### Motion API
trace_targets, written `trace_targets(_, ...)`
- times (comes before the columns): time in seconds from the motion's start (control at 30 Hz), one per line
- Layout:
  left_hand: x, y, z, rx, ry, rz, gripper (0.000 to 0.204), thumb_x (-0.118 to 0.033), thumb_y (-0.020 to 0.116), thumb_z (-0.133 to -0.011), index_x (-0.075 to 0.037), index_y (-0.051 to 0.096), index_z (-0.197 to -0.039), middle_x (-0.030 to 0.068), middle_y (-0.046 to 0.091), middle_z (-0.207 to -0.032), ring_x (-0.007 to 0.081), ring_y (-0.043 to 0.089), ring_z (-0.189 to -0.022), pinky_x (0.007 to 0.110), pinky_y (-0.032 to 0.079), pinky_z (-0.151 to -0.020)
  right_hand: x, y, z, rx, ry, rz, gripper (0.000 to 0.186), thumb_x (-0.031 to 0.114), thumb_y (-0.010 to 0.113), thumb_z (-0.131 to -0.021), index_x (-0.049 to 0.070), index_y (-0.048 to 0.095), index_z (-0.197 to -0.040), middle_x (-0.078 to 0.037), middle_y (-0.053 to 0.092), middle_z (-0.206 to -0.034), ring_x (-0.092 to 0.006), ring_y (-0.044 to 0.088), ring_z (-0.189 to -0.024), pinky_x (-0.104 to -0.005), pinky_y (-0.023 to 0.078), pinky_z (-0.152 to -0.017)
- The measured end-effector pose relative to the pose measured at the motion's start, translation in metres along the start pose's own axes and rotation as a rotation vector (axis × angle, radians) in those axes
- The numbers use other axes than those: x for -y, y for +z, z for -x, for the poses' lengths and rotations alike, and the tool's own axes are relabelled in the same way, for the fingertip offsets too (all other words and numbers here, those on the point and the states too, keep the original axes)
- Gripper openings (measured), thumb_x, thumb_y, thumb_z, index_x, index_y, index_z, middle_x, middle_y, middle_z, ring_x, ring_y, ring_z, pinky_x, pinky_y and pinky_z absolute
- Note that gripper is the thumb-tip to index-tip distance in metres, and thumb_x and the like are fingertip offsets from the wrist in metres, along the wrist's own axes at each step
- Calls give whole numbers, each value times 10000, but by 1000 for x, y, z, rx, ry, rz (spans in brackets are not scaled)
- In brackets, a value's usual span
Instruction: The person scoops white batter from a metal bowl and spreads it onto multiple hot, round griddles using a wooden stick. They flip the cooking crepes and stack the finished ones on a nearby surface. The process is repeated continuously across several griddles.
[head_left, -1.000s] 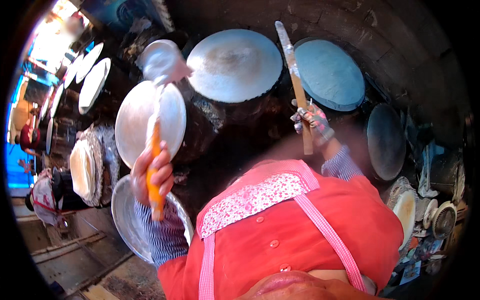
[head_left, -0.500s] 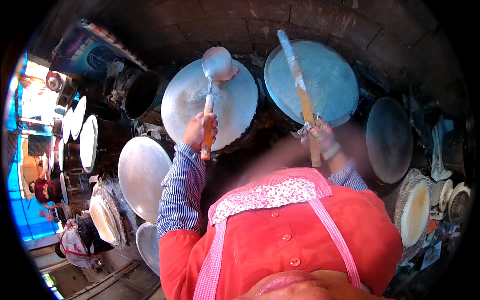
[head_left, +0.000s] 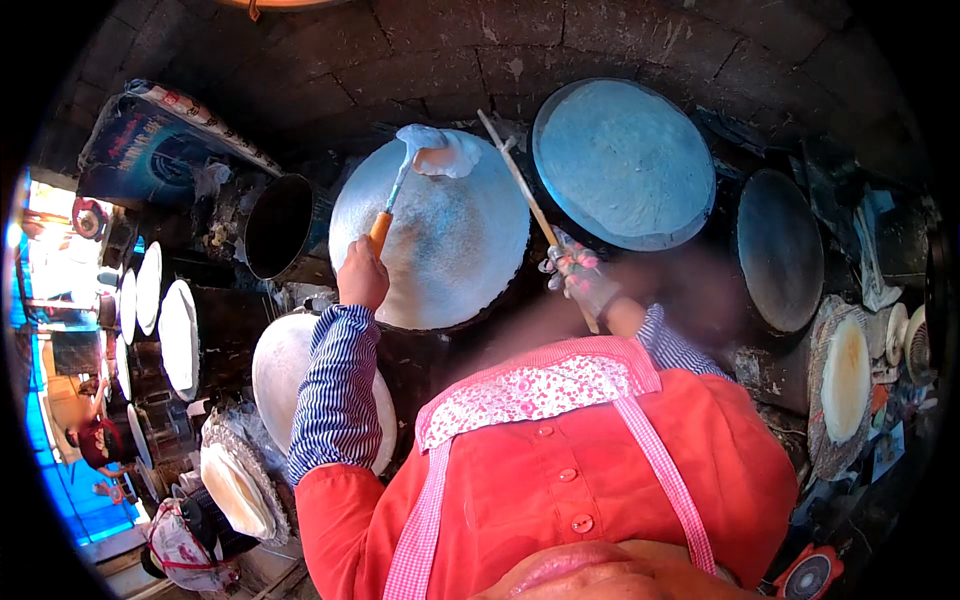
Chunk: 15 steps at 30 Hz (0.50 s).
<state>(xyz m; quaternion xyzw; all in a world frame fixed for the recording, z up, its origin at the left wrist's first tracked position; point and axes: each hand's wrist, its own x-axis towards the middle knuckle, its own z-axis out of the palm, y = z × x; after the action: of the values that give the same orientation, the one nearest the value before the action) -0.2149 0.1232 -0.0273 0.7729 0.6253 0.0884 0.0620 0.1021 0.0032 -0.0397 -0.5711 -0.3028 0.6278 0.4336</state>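
Note:
My left hand (head_left: 362, 273) is closed round the wooden handle of a ladle (head_left: 418, 138). Its bowl is tipped over the far part of a round griddle (head_left: 460, 250), with pale batter (head_left: 452, 158) at its lip. A thin whitish film coats much of that griddle. In a patterned glove, my right hand (head_left: 582, 274) grips a long, flat wooden stick (head_left: 521, 184) whose far half is whitened. The stick slants up past the griddle's right edge. To its right, a second griddle carries a pale round sheet of batter (head_left: 625, 165).
A dark bare griddle (head_left: 780, 250) stands at the right, with a pale pancake stack (head_left: 846, 380) below it. On the left are a black pot (head_left: 279, 226), another griddle (head_left: 285, 365), several white discs and more pancakes (head_left: 235, 485). A brick wall (head_left: 520, 50) runs behind.
The ladle has tipped over, its batter now at the lip. My right hand has brought the stick left, off the right griddle to the left one's edge. The view has shifted slightly.

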Motion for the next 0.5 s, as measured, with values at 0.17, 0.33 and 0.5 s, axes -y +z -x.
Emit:
trace_targets(0.17, 26, 1, -2, -3, 29, -35, 364, -71, 523, -740, -37, 404, -1082, 172, 514, -956, 359, 558, -777, 418, 471, -631, 5, 48, -10, -100, 153, 71, 411, 185, 418, -880, 141, 348, -1283, 18, 532, -835, -65, 491, -627, -205, 380, -457)
trace_targets(0.33, 39, 3, -7, -1, 32, -49, 299, -63, 501, -759, -25, 416, -1043, 175, 519, -927, 346, 568, -761, 415, 476, -628, -125, 40, -106, -9, -71, -205, 406, 129, 433, -836, 166, 407, -1239, -6, 507, -795, -108, 473, -632, -245, 409, -494)
trace_targets(0.5, 51, -11, 11, -69, -15, 87, 285, -58, 505, -757, -3, 413, -1021, 192, 516, -920, 363, 550, -838, 422, 458, -688, -117, 55, -133, 66, -211, -345, 350, 200, 432, -837, 200, 453, -1186, 2, 479, -714, -95, 439, -564, -220, 372, -434)
